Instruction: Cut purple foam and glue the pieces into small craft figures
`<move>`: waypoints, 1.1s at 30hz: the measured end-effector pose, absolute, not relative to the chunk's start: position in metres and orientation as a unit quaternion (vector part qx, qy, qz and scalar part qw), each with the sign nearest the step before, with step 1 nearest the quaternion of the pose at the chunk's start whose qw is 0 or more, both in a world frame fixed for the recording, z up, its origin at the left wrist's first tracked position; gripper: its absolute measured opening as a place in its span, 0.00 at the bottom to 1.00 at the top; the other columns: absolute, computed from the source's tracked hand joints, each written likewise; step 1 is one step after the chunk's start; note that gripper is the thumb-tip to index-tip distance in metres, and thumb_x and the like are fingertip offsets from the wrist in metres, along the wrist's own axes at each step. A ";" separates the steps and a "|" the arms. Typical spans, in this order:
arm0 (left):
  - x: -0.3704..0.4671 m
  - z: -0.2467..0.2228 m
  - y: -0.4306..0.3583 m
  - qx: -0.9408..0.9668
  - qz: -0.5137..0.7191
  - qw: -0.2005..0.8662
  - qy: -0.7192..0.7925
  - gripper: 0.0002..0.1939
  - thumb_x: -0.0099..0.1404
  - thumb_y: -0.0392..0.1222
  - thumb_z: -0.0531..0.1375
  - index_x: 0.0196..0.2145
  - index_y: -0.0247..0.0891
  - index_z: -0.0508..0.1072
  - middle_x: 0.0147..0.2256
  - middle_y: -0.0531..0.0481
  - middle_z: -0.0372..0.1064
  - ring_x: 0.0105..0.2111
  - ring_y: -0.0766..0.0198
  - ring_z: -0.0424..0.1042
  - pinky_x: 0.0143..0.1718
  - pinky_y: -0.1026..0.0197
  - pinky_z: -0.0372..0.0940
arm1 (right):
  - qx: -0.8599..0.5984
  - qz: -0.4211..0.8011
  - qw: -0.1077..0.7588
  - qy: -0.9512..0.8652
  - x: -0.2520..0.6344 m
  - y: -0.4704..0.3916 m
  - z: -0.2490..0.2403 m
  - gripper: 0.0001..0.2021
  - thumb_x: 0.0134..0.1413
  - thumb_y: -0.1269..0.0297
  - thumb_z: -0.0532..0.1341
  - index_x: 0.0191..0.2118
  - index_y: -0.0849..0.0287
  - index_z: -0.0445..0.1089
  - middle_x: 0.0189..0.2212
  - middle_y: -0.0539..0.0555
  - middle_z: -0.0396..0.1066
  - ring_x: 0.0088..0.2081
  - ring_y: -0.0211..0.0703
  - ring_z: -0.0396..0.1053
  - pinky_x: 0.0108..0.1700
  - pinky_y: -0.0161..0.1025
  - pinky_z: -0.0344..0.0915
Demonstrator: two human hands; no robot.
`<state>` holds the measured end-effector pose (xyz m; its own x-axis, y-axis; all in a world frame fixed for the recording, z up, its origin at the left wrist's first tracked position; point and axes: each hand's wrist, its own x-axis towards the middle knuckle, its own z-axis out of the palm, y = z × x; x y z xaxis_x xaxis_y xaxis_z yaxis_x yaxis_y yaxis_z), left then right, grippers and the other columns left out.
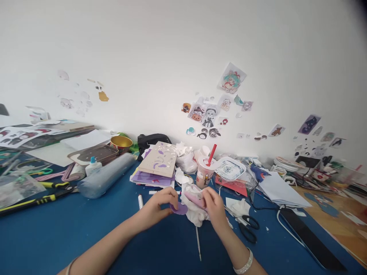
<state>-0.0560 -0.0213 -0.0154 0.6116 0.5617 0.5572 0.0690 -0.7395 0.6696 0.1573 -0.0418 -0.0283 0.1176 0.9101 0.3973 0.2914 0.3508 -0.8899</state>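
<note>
My left hand [163, 201] pinches a small purple cut-out piece [179, 209] between thumb and fingers. My right hand [214, 208] is closed on a flat pink piece [194, 198], whose exact kind I cannot make out. Crumpled white tissue [195, 217] lies under and between the hands, and I cannot tell whether the right fingers also grip it. A thin white stick [198, 244] points toward me from below the tissue. Black-handled scissors [249, 227] lie to the right of my right hand. Beside my left wrist is a white marker [140, 201].
A pink cup [204, 173] with a red straw stands just behind the hands. Left of it, a board [159, 158] with purple scraps tops a paper stack. A plastic roll [106, 175] and glue bottle [93, 167] sit left; a phone [312, 238] lies right.
</note>
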 end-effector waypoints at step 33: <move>-0.046 -0.020 -0.024 0.691 0.472 0.444 0.320 0.09 0.55 0.46 0.61 0.31 0.38 0.69 0.30 0.50 0.67 0.31 0.62 0.68 0.32 0.60 0.65 | -0.756 -0.122 0.182 -0.617 0.211 -0.031 -0.017 0.12 0.56 0.66 0.54 0.25 0.60 0.69 0.24 0.55 0.71 0.28 0.42 0.68 0.26 0.35 0.52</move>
